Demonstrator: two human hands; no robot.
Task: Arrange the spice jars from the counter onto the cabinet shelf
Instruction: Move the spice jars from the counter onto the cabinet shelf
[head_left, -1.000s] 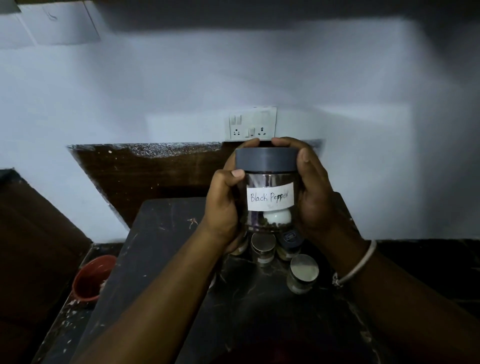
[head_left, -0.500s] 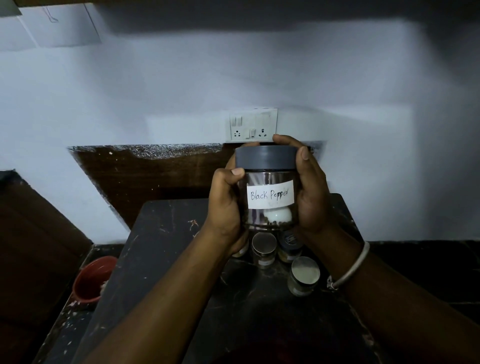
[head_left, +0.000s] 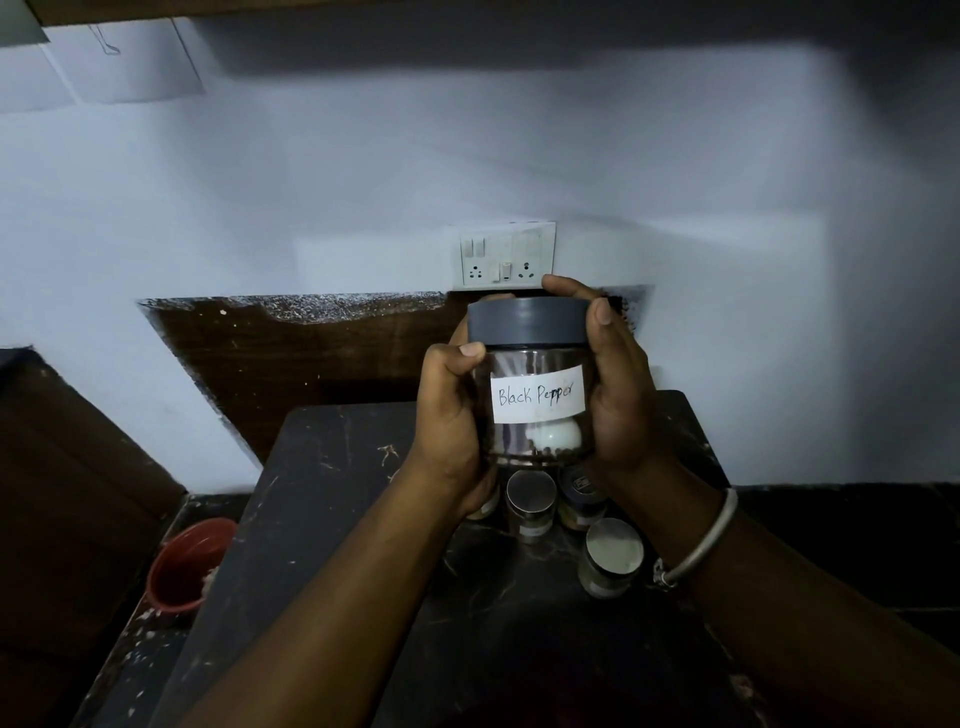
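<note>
Black Pepper jar (head_left: 532, 384) is up off the bench (head_left: 332, 519), above the small jars (head_left: 530, 506), left hand (head_left: 449, 421) and right hand (head_left: 618, 400) each with a closed grip on its sides. Smooth glass could slip and hit them.

Labelled jar (head_left: 532, 384) upright, clamped between left hand (head_left: 452, 421) and right hand (head_left: 621, 395), above the counter (head_left: 332, 519). Small jars on the counter under the hands: one (head_left: 531, 501) directly below, one (head_left: 581, 499) beside it under the right hand, one (head_left: 612, 557) nearer, by the right wrist. Bowl (head_left: 187, 564) well left of the left forearm, off the counter edge. Switchboard (head_left: 506, 254) on the wall behind the hands.
</note>
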